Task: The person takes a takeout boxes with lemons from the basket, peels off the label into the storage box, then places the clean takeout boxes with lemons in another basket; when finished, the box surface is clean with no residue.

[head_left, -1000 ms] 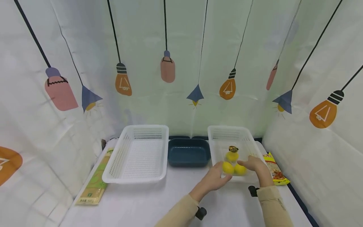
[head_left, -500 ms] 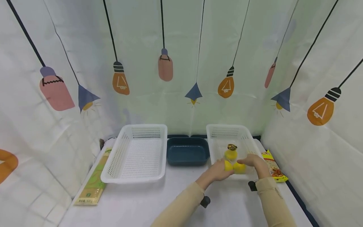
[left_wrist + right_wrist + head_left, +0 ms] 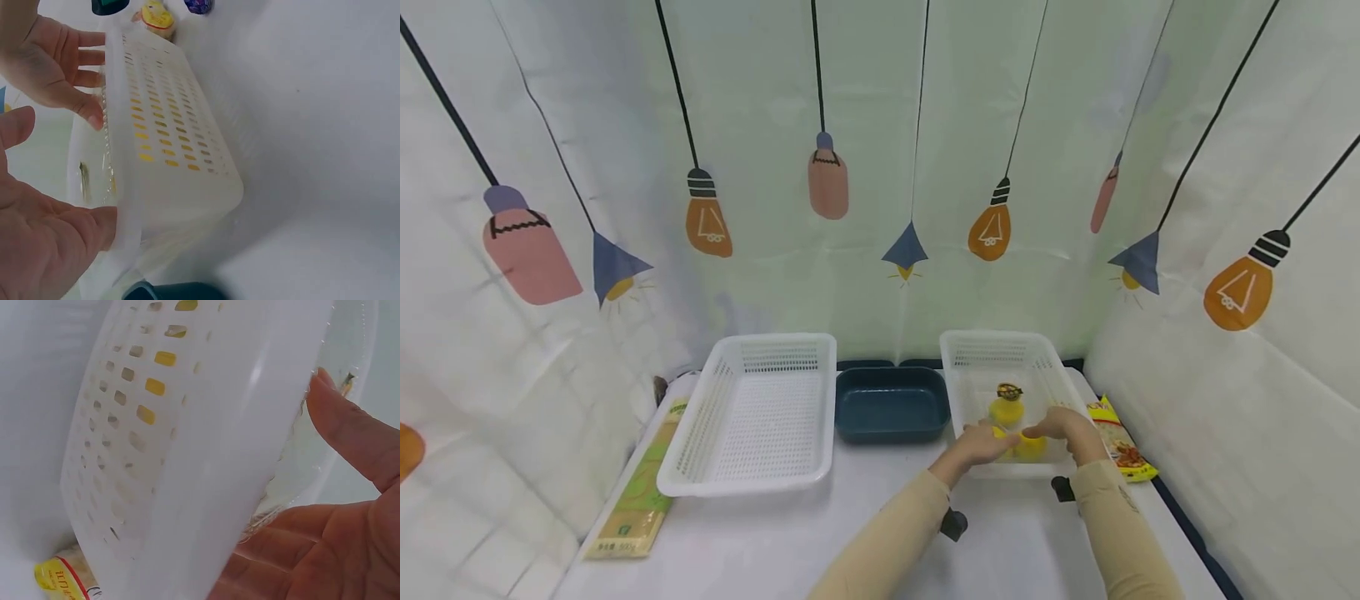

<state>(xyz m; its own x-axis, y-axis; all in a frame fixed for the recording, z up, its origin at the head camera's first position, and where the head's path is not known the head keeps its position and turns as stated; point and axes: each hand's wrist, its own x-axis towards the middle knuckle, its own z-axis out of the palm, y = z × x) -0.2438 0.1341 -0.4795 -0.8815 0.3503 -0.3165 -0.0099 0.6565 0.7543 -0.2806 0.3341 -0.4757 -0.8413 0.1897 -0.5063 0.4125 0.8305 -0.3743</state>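
Note:
In the head view, my left hand reaches over the near rim of the right white basket. Its thumb stretches to the right, while its other fingertips go behind the rim in the left wrist view, out of sight. My right hand is at the basket's right side, thumb pointing left; its fingers look straight and reach down inside. Between the hands lie round yellow things, partly covered by the left hand. Another yellow thing sits behind them, with a small dark-and-gold item above it. Clear plastic shows by the right fingers.
A second white basket stands left. The dark blue tray lies between the baskets. A long green-and-gold packet lies at the left table edge, a yellow snack bag at the right. Patterned curtain surrounds the table.
My left hand has moved right and farther over the basket, covering more of the left yellow thing. The right hand has hardly moved. The head view has shifted slightly.

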